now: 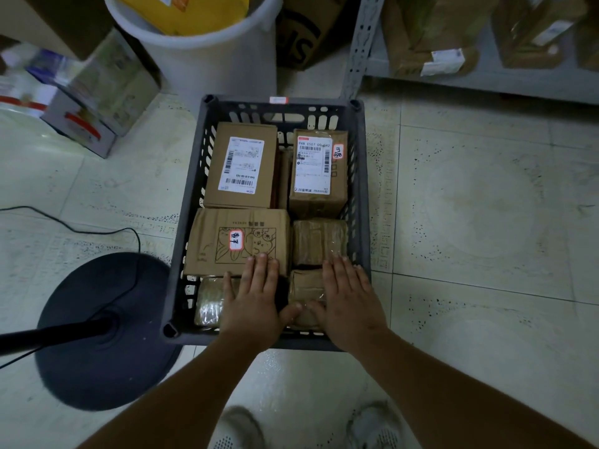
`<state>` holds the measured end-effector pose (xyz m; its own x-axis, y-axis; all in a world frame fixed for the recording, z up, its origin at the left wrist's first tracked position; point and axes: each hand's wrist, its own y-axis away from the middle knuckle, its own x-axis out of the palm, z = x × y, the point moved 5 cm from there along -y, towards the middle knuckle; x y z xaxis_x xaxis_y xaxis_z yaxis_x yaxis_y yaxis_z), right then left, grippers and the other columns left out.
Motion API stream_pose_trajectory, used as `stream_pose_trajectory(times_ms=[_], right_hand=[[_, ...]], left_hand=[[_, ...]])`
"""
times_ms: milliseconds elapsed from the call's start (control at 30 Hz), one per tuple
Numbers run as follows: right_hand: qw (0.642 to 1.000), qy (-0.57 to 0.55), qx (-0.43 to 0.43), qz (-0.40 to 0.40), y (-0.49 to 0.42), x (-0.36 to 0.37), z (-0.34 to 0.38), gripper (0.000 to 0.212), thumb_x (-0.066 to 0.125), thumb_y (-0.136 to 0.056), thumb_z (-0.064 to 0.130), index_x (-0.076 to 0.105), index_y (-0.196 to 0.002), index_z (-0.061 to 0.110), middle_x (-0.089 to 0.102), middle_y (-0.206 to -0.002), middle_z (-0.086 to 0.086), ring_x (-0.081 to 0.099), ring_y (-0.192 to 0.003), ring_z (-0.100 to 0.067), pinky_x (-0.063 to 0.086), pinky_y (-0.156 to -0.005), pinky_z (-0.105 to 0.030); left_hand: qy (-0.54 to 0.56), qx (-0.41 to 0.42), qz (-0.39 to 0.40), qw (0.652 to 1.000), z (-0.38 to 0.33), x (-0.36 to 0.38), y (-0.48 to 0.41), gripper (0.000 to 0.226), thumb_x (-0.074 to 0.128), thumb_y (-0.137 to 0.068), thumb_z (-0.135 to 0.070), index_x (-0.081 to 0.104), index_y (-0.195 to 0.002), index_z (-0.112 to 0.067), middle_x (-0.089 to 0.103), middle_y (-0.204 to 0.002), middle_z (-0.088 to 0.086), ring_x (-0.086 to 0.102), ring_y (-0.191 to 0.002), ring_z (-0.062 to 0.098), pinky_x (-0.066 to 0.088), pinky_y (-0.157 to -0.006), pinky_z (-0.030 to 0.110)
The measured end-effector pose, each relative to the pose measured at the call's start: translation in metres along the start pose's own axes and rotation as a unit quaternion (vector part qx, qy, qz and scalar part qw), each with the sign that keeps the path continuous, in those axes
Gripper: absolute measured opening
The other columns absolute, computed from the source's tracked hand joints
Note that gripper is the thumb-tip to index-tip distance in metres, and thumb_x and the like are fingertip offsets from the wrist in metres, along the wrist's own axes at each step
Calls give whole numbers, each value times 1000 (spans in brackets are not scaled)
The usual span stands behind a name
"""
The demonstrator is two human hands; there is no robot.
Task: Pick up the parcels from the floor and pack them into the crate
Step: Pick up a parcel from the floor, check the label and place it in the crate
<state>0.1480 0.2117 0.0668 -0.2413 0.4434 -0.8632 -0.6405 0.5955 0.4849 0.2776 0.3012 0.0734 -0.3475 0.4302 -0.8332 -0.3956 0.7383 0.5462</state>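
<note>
A dark slotted plastic crate (pixel 363 196) stands on the tiled floor and holds several brown cardboard parcels. A flat box with a white label (pixel 241 165) lies at the back left, a taped labelled box (pixel 319 171) at the back right. A box printed with a cartoon drawing (pixel 240 241) fills the middle left, with a small taped parcel (pixel 319 241) beside it. My left hand (pixel 252 299) lies flat, fingers spread, over the near edge of the cartoon box and a taped parcel (pixel 209 303). My right hand (pixel 348 301) rests flat on the near right parcel (pixel 304 286).
A round black stand base (pixel 97 358) with a pole and a cable sits left of the crate. A white bucket (pixel 207 59) and cardboard boxes stand behind it. Metal shelving (pixel 366 50) with parcels runs along the right back. My shoes (pixel 372 426) show at the bottom.
</note>
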Motion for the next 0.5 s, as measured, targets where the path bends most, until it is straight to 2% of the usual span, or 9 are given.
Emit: stream_pose_trajectory(times_ms=[33, 67, 200, 267, 300, 333, 400, 433, 500], right_hand=[[1000, -7, 1, -7, 2, 1, -1, 79, 25, -88, 59, 44, -141, 3, 47, -144, -19, 46, -133, -31, 30, -109, -48], [1000, -14, -6, -3, 4, 2, 1, 75, 29, -89, 58, 46, -139, 4, 51, -141, -19, 50, -130, -31, 34, -106, -49], [999, -24, -29, 6, 9, 14, 9, 74, 17, -94, 61, 34, -142, 7, 49, -142, -19, 48, -132, -31, 27, -114, -46], [1000, -13, -21, -3, 6, 17, 8, 77, 23, -91, 62, 30, -144, 7, 45, -145, -20, 44, -134, -31, 22, -114, -45], [1000, -8, -20, -12, 4, 15, 8, 80, 19, -92, 63, 25, -147, 6, 38, -150, -20, 38, -139, -31, 18, -118, -45], [1000, 1, -25, -9, 2, 12, 8, 83, 9, -92, 65, 11, -151, 7, 23, -156, -20, 24, -145, -30, 8, -120, -44], [999, 14, -45, 8, 0, 12, 5, 90, -12, -79, 73, -21, -145, 12, -13, -160, -15, -12, -148, -25, -14, -115, -38], [999, 6, -45, 15, 0, 10, 2, 93, -16, -74, 75, -26, -144, 14, -20, -159, -13, -19, -147, -23, -18, -113, -37], [998, 3, -46, 31, -1, 4, 1, 99, -19, -71, 76, -22, -149, 15, -19, -160, -10, -18, -147, -22, -17, -115, -36]], left_hand=[[-3, 4, 2, 1000, 1, -3, 0, 112, -30, -51, -81, -21, -146, -23, -26, -154, 1, -31, -136, 18, -9, -114, 53], [-9, 5, 2, 1000, 3, -4, 2, 110, -23, -54, -84, -20, -147, -24, -27, -154, 1, -31, -135, 19, -10, -113, 53], [-5, -9, 4, 1000, 10, 1, 5, 92, 21, -80, -78, -31, -137, -28, -30, -153, 2, -34, -134, 23, -11, -112, 56], [-4, -12, -3, 1000, 8, 3, 5, 91, 27, -83, -74, -32, -136, -28, -28, -155, 2, -33, -136, 24, -11, -112, 57], [-1, -12, -6, 1000, 6, 2, 3, 92, 28, -83, -73, -30, -138, -29, -26, -156, 2, -31, -138, 24, -10, -112, 58], [4, -11, -8, 1000, 5, 0, 1, 92, 30, -83, -73, -24, -143, -29, -22, -157, 3, -28, -140, 25, -9, -112, 59], [4, 0, -23, 1000, 1, -8, -4, 91, 34, -83, -72, -7, -150, -27, -14, -159, 4, -23, -143, 26, -7, -113, 59], [1, 10, -36, 999, -1, -13, -7, 90, 33, -83, -72, -4, -150, -27, -13, -159, 4, -23, -144, 25, -8, -113, 58], [-2, 39, -42, 998, -4, -19, -8, 86, 26, -84, -72, -17, -147, -31, -20, -158, 0, -27, -141, 22, -11, -112, 55]])
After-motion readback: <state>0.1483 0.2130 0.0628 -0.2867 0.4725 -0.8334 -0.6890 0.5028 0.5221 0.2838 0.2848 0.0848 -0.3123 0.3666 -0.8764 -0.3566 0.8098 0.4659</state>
